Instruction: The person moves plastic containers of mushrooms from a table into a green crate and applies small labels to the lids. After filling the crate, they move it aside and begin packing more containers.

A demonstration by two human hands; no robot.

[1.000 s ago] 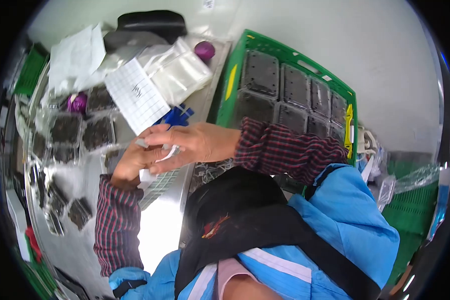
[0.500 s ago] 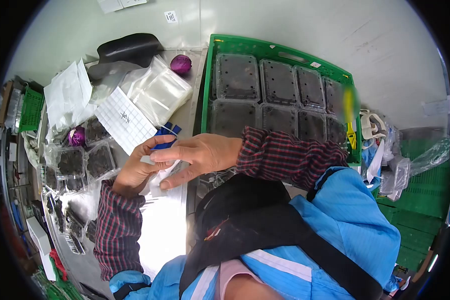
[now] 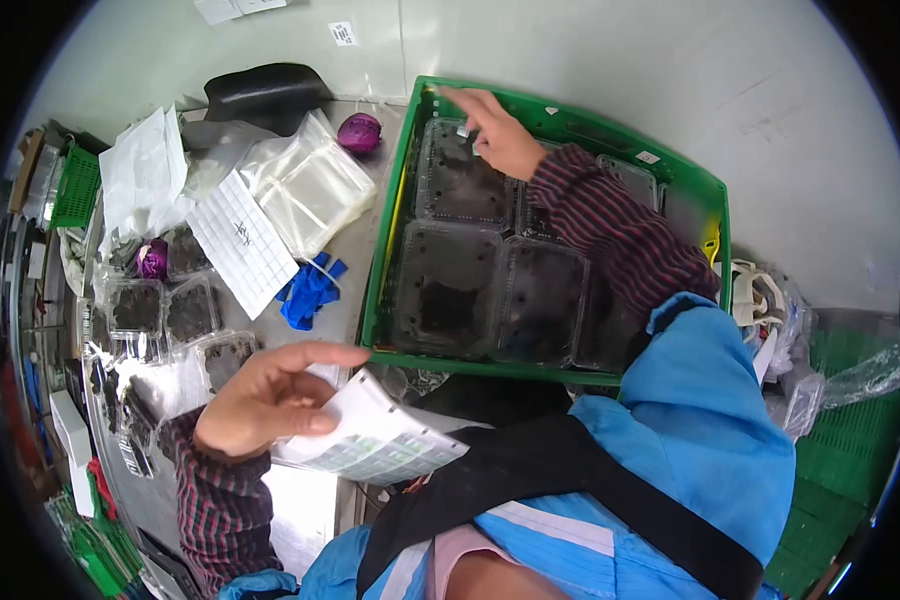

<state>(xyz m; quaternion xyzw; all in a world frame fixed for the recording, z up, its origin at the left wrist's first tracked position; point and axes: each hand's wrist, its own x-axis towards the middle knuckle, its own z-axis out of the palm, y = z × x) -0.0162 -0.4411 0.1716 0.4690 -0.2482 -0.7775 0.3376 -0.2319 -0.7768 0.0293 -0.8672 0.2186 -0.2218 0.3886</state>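
Note:
My left hand (image 3: 270,405) pinches a curled sheet of printed labels (image 3: 385,440) between thumb and fingers, low in front of my apron. Its white backing and rows of greenish labels show. Up in the green crate (image 3: 370,325), my right hand (image 3: 505,135) is over a clear lidded plastic box (image 3: 455,190) at the far left corner. A small white sticker (image 3: 463,131) is at its fingertips, with the index finger stretched out. More dark-looking boxes (image 3: 450,290) with clear lids fill the crate in rows; my right sleeve covers some.
Left on the metal table are a purple cabbage (image 3: 360,132), clear plastic bags (image 3: 315,185), a gridded paper sheet (image 3: 240,240), blue crumpled strips (image 3: 311,293) and several loose boxes (image 3: 135,305). Plastic bags and straps (image 3: 760,300) hang right of the crate.
My hands have parted. The right moved up over the crate's far left box with a small sticker; the left stayed low, holding the label sheet. The crate appears nearer and shifted left.

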